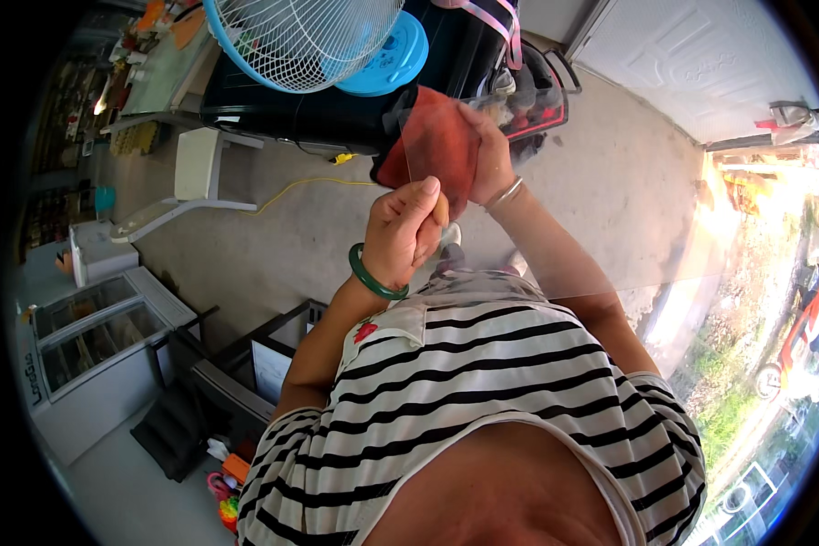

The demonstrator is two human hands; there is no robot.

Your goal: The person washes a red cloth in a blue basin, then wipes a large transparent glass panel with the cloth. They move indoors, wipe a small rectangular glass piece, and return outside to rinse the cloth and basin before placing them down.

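A large clear sheet (573, 269) stretches in front of me, over my right forearm and across the floor view; whether it is plastic film or a stiff pane, I cannot tell. My left hand (408, 218), a green bangle at its wrist, is closed in a pinch where the sheet's left edge meets the thumb. Further out, my right hand (491, 153) grips the right side of a red fabric piece (440, 147) with a dark border, its thumb on top. The clear sheet's left part lies over the red piece. The right hand's fingers are mostly hidden behind it.
Ahead are a black-topped surface (266, 112), a blue desk fan (307, 41) and a blue lid (392, 58). A pale chair (198, 167) and a yellow cord (293, 184) are at left. A glass-topped freezer (112, 334) stands lower left; a white door (696, 61) is upper right.
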